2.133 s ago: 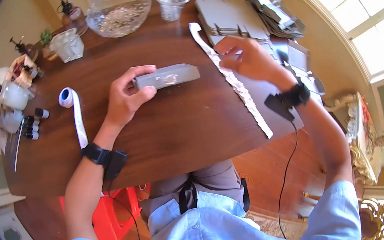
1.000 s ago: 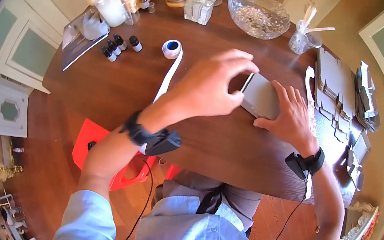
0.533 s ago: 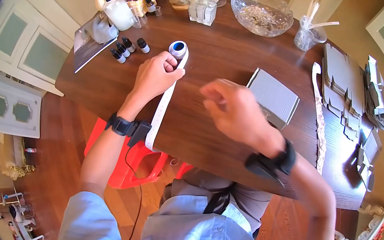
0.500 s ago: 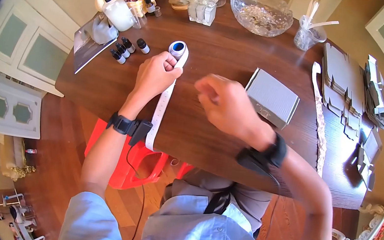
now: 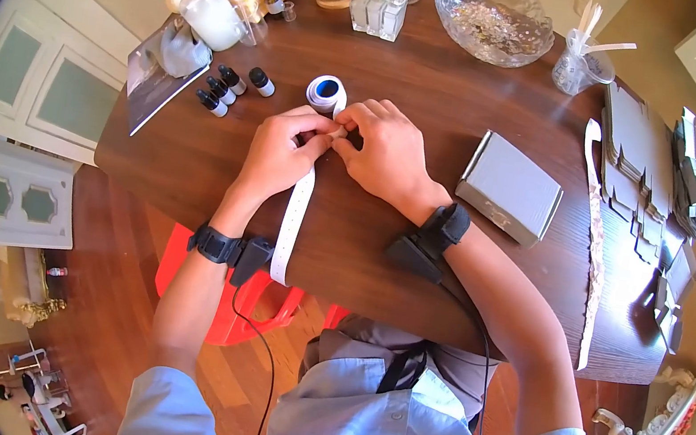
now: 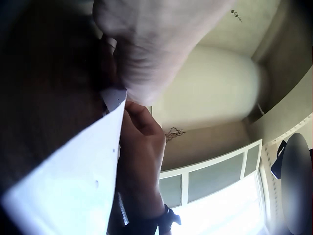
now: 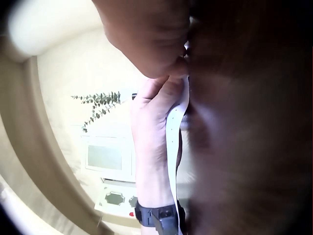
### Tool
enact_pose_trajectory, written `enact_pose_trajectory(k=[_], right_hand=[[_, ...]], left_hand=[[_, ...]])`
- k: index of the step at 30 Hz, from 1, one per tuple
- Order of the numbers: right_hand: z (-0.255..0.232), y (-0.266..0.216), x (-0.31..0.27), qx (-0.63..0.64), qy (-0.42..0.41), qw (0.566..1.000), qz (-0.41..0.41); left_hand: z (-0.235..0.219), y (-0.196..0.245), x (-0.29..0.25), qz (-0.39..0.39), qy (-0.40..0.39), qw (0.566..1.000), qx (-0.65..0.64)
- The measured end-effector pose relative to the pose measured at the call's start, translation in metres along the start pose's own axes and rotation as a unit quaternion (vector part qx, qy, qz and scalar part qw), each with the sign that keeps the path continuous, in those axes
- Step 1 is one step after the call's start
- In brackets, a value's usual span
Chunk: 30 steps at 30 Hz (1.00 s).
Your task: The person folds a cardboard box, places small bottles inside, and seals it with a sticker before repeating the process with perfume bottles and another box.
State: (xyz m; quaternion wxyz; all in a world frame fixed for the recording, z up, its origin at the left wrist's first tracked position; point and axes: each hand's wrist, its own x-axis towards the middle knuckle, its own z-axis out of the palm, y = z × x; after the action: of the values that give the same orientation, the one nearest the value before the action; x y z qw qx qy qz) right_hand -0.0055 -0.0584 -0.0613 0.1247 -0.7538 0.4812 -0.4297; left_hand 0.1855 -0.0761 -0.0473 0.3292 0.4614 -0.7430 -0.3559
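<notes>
A white roll of label tape (image 5: 326,88) with a blue core stands on the dark table. Its loose strip (image 5: 292,227), dotted with small marks, runs toward the front edge. My left hand (image 5: 277,153) pinches this strip close to the roll. Thumb and fingers of my right hand (image 5: 389,152) meet the left fingertips there, pinching at the strip; the exact spot is hidden by the fingers. In the left wrist view the strip (image 6: 73,181) passes under the left hand (image 6: 161,49). A closed grey cardboard box (image 5: 510,183) lies to the right of my right hand.
Small dropper bottles (image 5: 221,89) stand left of the roll. A crinkled white strip (image 5: 591,245) and flat grey boxes (image 5: 637,153) lie at the right. Toward the back are a glass bowl (image 5: 495,19) and a cup of sticks (image 5: 579,67). A red stool (image 5: 234,318) is below.
The grey box, held in both hands a second ago, now lies on the table. My left hand went to the label strip; my right hand then moved left to join it.
</notes>
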Motion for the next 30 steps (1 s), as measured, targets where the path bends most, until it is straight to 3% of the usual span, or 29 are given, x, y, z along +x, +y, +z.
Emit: enact_pose_trajectory(k=[2,12,14,21,27,30], right_hand=[[0.000,0.001,0.002,0.007,0.003,1.000,-0.010],[-0.001,0.002,0.004,0.042,0.013,0.998,0.038],[-0.005,0.000,0.003,0.041,-0.007,0.996,0.079],[-0.005,0.003,0.000,0.029,0.023,0.998,0.054],[-0.004,0.005,0.000,-0.004,0.051,0.995,0.088],[-0.008,0.008,-0.001,0.022,0.024,0.994,0.103]], left_hand=[[-0.001,-0.002,-0.001,0.036,-0.002,0.999,-0.002],[0.003,0.001,-0.001,0.001,0.013,1.000,0.014],[0.003,0.003,-0.001,-0.015,0.022,1.000,0.011],[0.005,0.007,0.002,-0.035,0.044,0.998,0.033],[0.006,0.002,0.001,-0.047,0.057,0.996,0.048],[0.005,0.004,0.000,-0.046,0.060,0.997,0.022]])
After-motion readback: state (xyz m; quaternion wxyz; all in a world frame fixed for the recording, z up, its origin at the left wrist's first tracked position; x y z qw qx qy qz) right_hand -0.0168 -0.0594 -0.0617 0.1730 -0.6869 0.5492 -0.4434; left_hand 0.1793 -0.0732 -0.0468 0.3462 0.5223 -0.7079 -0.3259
